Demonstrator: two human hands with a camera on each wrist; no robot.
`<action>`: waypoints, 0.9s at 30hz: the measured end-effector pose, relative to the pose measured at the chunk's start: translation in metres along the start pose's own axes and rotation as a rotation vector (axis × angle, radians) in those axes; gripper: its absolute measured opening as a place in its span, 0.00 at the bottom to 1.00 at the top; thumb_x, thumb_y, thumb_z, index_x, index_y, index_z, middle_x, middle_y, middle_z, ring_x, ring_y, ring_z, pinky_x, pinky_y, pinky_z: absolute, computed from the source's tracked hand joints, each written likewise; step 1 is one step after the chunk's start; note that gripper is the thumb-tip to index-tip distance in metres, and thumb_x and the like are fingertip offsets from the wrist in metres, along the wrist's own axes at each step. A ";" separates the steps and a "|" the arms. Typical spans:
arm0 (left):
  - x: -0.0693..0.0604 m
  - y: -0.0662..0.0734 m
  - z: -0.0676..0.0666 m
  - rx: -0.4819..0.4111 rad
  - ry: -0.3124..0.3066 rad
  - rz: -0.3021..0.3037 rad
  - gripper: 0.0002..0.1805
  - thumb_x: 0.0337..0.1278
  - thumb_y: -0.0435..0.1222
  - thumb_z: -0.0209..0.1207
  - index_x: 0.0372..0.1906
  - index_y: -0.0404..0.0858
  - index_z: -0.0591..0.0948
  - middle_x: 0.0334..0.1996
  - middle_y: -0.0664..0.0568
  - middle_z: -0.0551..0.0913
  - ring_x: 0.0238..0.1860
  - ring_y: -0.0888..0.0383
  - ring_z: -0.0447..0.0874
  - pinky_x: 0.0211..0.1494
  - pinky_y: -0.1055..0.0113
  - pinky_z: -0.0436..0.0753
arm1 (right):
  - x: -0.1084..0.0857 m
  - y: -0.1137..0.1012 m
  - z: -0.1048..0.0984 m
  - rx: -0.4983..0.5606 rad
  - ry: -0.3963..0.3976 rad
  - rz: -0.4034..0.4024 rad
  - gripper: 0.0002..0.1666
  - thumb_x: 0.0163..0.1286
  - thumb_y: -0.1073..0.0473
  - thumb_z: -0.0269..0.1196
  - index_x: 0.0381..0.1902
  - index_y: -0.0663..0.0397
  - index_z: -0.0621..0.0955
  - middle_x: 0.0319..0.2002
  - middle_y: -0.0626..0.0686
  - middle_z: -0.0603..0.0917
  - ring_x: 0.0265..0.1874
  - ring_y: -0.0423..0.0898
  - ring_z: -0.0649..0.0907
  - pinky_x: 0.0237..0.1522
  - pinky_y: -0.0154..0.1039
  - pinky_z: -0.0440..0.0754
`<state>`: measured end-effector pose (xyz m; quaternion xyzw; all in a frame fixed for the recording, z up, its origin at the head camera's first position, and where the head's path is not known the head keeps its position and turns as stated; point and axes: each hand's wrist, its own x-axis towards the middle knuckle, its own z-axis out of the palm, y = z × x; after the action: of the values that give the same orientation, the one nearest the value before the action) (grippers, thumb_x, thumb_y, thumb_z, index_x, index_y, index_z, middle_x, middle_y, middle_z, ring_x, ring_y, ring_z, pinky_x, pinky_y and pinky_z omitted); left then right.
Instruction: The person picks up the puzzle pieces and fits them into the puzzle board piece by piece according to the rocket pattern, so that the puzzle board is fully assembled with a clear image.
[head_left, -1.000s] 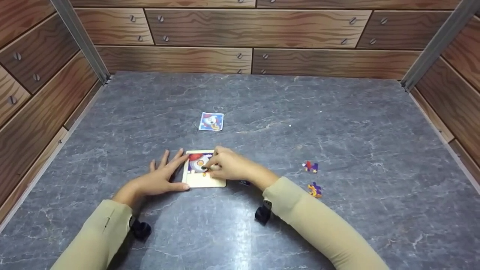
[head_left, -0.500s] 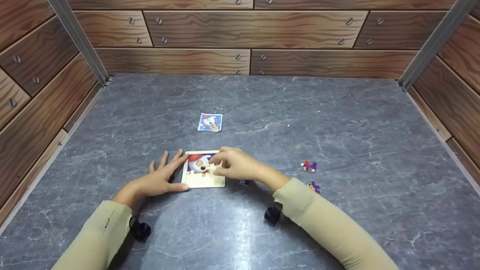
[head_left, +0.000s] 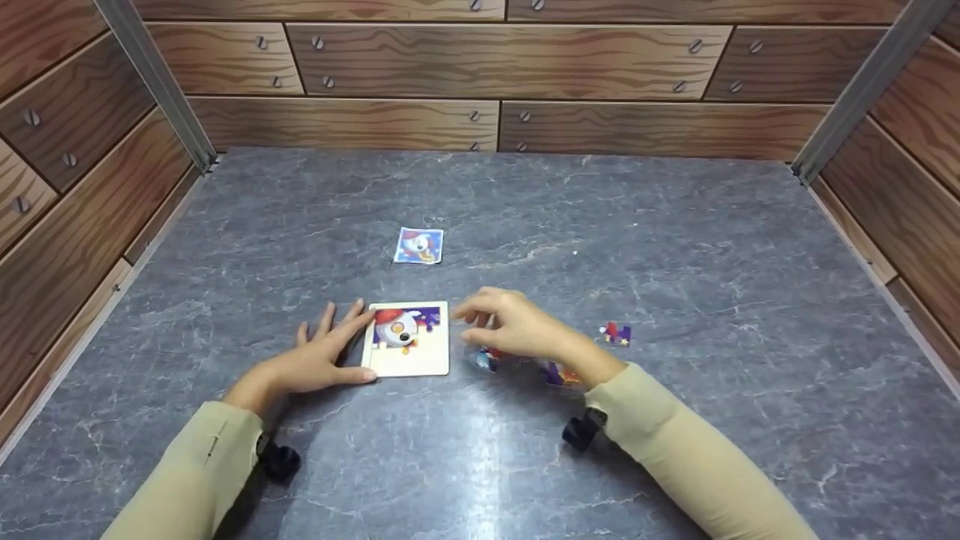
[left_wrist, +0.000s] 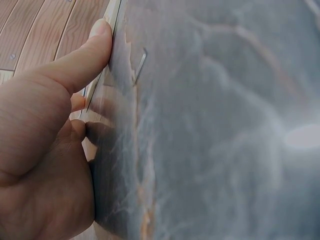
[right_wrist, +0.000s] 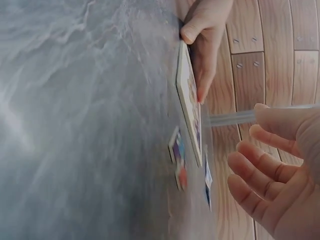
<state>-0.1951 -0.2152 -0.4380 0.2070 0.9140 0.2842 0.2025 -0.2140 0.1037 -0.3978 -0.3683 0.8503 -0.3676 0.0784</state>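
A square cream puzzle tray lies on the grey marbled table, its upper part filled with a picture of a white character in a red hat; the lower part shows bare board. My left hand has its fingers spread beside the tray, thumb and forefinger touching its left edge. To the right of the tray, my right hand hovers with loosely bent fingers and nothing in them. Partly beneath it lies a blue puzzle piece. A purple and orange puzzle piece shows by the right wrist, partly hidden.
Farther right lies a red and purple puzzle piece. Behind the tray is a small picture card with the same character. Wood-patterned walls border the table at the back and sides.
My right hand has moved off the tray to the right, uncovering its right side with the purple corner in place. My left hand stays at the tray's edge.
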 end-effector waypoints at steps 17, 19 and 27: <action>0.000 0.001 -0.001 0.006 0.001 0.003 0.51 0.52 0.59 0.58 0.74 0.49 0.45 0.73 0.48 0.32 0.68 0.42 0.15 0.60 0.38 0.19 | -0.048 0.029 -0.045 0.010 0.148 0.025 0.18 0.62 0.59 0.64 0.49 0.60 0.80 0.39 0.58 0.81 0.36 0.46 0.79 0.39 0.38 0.79; 0.000 0.001 -0.002 0.006 -0.003 -0.004 0.51 0.52 0.59 0.58 0.74 0.49 0.45 0.73 0.48 0.32 0.68 0.42 0.15 0.60 0.38 0.19 | -0.053 0.032 -0.051 -0.004 0.169 0.039 0.18 0.61 0.59 0.64 0.49 0.59 0.80 0.38 0.57 0.81 0.36 0.45 0.79 0.39 0.38 0.79; 0.000 0.003 -0.003 0.000 -0.033 -0.020 0.50 0.53 0.59 0.57 0.74 0.51 0.44 0.73 0.48 0.30 0.68 0.43 0.14 0.59 0.37 0.19 | -0.077 0.043 -0.070 -0.018 0.214 0.123 0.18 0.62 0.59 0.65 0.50 0.57 0.80 0.40 0.58 0.82 0.37 0.46 0.80 0.42 0.43 0.79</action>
<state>-0.1956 -0.2149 -0.4337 0.2024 0.9126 0.2786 0.2204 -0.2113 0.2163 -0.3872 -0.2749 0.8780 -0.3918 0.0061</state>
